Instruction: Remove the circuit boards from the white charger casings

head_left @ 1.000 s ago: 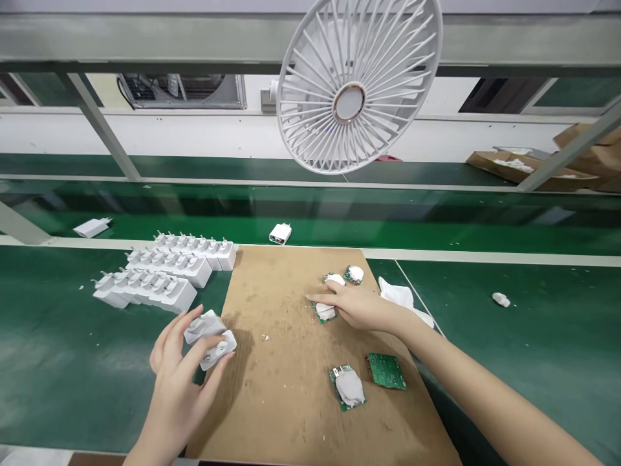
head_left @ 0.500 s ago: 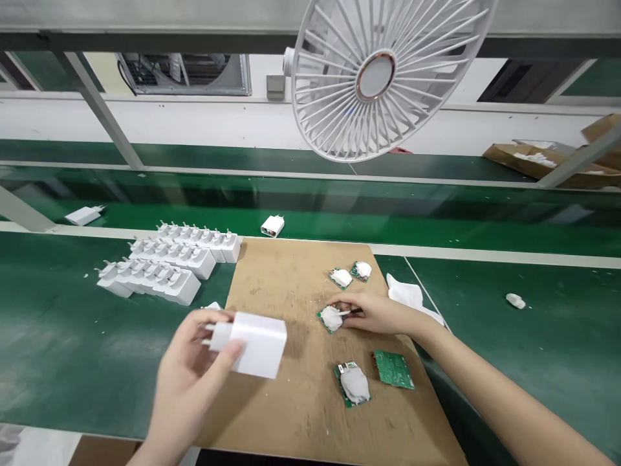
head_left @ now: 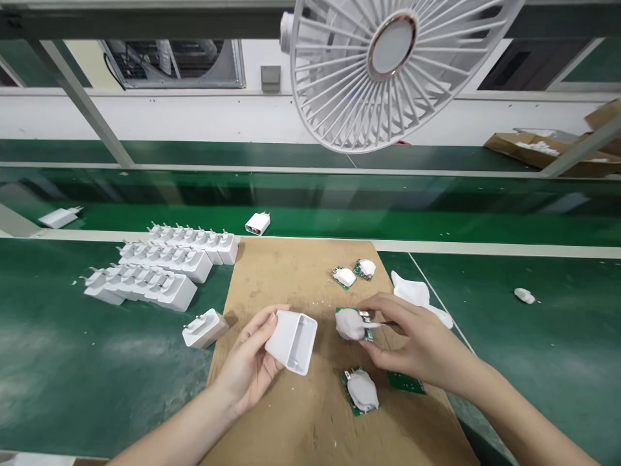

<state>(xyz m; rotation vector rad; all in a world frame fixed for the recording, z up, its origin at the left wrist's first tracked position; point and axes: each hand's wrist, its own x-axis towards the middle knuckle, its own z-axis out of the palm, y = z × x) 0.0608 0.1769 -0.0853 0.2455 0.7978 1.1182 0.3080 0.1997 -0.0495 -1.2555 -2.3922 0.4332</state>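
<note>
My left hand point(head_left: 255, 359) holds a white plastic charger housing point(head_left: 292, 342) tilted so that its hollow open end faces right. Just right of it, my right hand point(head_left: 407, 333) grips a green circuit board with a white putty lump point(head_left: 350, 323) on it, raised over the brown board point(head_left: 291, 414); a thin white-tipped tool also lies in those fingers. Below is another circuit board with putty point(head_left: 363, 390). Partly under my right hand lies a green board point(head_left: 406, 382). Two small puttied boards point(head_left: 343, 277) rest farther back.
Rows of white chargers point(head_left: 160, 265) stand on the left, with a single charger point(head_left: 206, 329) nearer. A white fan point(head_left: 391, 52) hangs above. White putty point(head_left: 412, 289) lies right of the board, and another charger point(head_left: 257, 223) behind it.
My left hand has moved right and turned the housing so its hollow end shows. My right hand has lifted a puttied circuit board and shifted right. The view has moved slightly.
</note>
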